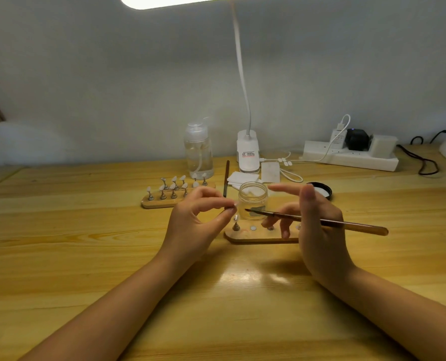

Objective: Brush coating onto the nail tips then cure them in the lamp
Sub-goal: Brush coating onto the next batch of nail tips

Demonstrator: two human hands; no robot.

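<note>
My left hand [198, 220] pinches a small clear nail tip [235, 204] between thumb and forefinger, just above a near wooden holder board [258, 237]. One metal stand with a tip [235, 224] stands at that board's left end. My right hand [313, 225] holds a brown nail brush [321, 222] across its fingers, its index finger stretched out; the bristles point left toward the pinched tip, a short gap away. An open clear jar [252, 200] stands right behind the brush tip. A second wooden board [164, 201] farther left carries several stands with nail tips.
A clear pump bottle [198, 152], a white clip lamp base [248, 152] with its gooseneck, white wipes [245, 178], the jar's black lid [321, 190] and a second brush [226, 178] sit behind. A white power strip [352, 157] with plugs lies at back right.
</note>
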